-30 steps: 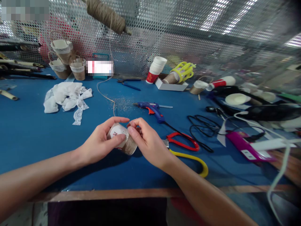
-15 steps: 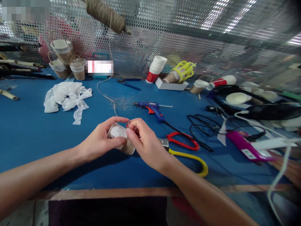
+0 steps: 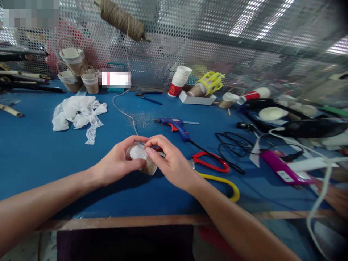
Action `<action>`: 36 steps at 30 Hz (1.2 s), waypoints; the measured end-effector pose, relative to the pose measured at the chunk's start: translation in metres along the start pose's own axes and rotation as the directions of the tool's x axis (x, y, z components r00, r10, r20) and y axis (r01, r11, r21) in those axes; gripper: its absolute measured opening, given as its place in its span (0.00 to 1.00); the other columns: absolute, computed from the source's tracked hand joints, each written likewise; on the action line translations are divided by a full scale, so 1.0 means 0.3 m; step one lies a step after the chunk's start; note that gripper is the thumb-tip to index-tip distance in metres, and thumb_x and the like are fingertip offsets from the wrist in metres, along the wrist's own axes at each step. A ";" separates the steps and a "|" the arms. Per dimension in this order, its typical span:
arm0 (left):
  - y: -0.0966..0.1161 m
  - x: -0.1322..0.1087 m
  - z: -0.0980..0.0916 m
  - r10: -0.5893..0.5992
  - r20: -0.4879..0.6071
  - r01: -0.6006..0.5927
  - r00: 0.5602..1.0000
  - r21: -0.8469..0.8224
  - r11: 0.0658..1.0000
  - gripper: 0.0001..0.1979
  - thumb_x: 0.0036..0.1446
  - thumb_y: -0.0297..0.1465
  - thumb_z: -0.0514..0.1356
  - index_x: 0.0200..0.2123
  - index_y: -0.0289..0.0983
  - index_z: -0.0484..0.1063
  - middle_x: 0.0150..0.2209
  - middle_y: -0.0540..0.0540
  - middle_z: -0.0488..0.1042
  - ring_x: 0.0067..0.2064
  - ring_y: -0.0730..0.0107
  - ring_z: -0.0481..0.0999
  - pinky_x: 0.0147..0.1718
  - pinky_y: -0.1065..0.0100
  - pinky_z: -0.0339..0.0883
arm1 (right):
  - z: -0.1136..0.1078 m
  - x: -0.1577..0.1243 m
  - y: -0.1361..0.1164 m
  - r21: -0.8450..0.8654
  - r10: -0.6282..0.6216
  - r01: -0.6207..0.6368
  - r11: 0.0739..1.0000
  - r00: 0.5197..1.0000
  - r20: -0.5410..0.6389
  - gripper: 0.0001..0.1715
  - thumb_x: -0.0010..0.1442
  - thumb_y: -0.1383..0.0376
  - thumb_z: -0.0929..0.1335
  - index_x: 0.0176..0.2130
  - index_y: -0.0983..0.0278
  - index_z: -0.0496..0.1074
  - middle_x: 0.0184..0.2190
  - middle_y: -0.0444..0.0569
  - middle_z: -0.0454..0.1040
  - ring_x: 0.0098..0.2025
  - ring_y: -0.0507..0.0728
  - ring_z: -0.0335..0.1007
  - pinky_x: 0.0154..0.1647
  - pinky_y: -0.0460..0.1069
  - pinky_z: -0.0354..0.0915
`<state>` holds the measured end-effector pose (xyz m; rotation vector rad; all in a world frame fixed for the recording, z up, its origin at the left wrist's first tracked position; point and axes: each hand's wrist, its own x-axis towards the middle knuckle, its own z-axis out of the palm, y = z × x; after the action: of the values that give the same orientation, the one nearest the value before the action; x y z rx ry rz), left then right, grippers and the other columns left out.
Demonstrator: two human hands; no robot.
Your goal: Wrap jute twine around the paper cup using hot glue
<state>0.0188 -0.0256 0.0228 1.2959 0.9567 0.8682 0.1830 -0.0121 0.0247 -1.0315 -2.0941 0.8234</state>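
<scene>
A small paper cup (image 3: 149, 166), partly wrapped in brown twine, lies tilted on its side between my hands. My left hand (image 3: 119, 159) grips it from the left, thumb in front and fingers over the top. My right hand (image 3: 170, 161) pinches at its upper right side, where the twine (image 3: 133, 121) comes in; the fingertips hide the exact grip. The twine runs up to a brown spool (image 3: 122, 20) hanging at the mesh. Behind my right hand lie scissors with red and yellow handles (image 3: 233, 186), partly covered.
A blue glue gun (image 3: 176, 127) lies beyond my hands. White lace (image 3: 78, 112) is heaped at the left, near twine-covered cups (image 3: 91, 80). Pliers (image 3: 149, 98) and stacked paper cups (image 3: 179, 81) stand farther back. Black cable and a purple power strip (image 3: 285, 168) are at the right.
The cup has turned slightly in my hands, showing more of its white face. My right hand has shifted a little to cover more of the scissors' metal part.
</scene>
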 end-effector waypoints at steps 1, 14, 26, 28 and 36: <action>-0.002 0.000 0.001 0.003 -0.008 -0.003 1.000 0.001 1.000 0.20 0.44 0.26 0.59 0.43 0.35 0.62 0.29 0.53 0.66 0.26 0.78 0.65 0.27 0.74 0.60 | 0.000 0.003 -0.001 0.022 -0.002 0.002 1.000 1.000 -0.001 0.03 0.59 0.67 0.61 0.34 0.63 0.63 0.36 0.48 0.64 0.38 0.51 0.63 0.42 0.49 0.62; -0.008 0.002 -0.014 0.076 -0.083 -0.050 0.994 0.276 0.960 0.12 0.45 0.29 0.58 0.35 0.36 0.60 0.23 0.56 0.62 0.21 0.80 0.58 0.20 0.76 0.53 | -0.171 0.095 0.037 -0.321 0.231 -0.274 0.906 0.958 -0.168 0.12 0.55 0.60 0.63 0.36 0.65 0.67 0.37 0.52 0.71 0.37 0.55 0.68 0.40 0.51 0.64; -0.045 0.005 -0.026 0.219 -0.055 -0.165 0.974 0.485 0.859 0.09 0.48 0.26 0.55 0.32 0.39 0.55 0.24 0.56 0.61 0.22 0.79 0.59 0.23 0.75 0.54 | -0.238 0.168 0.256 -0.382 0.518 -0.559 0.735 0.828 -0.214 0.11 0.41 0.72 0.67 0.15 0.62 0.61 0.14 0.47 0.65 0.25 0.58 0.67 0.26 0.50 0.60; -0.045 0.002 -0.027 0.231 -0.033 -0.184 0.972 0.503 0.844 0.08 0.49 0.26 0.55 0.32 0.39 0.56 0.24 0.56 0.61 0.22 0.78 0.60 0.23 0.74 0.54 | -0.248 0.152 0.227 -0.300 0.531 -0.563 0.770 0.826 -0.188 0.06 0.44 0.70 0.67 0.19 0.63 0.64 0.15 0.47 0.67 0.23 0.56 0.67 0.25 0.49 0.61; -0.052 0.002 -0.031 0.239 -0.014 -0.201 0.971 0.496 0.845 0.08 0.50 0.27 0.55 0.32 0.39 0.56 0.24 0.56 0.61 0.22 0.79 0.60 0.22 0.75 0.54 | -0.262 0.075 0.065 0.225 0.460 -0.439 0.870 0.886 -0.050 0.11 0.47 0.62 0.69 0.31 0.66 0.66 0.19 0.42 0.65 0.20 0.48 0.60 0.21 0.45 0.60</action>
<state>0.0104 -0.0229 0.0071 1.8528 1.1515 0.8829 0.2412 0.0354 0.0623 -1.4381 -1.6544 1.1616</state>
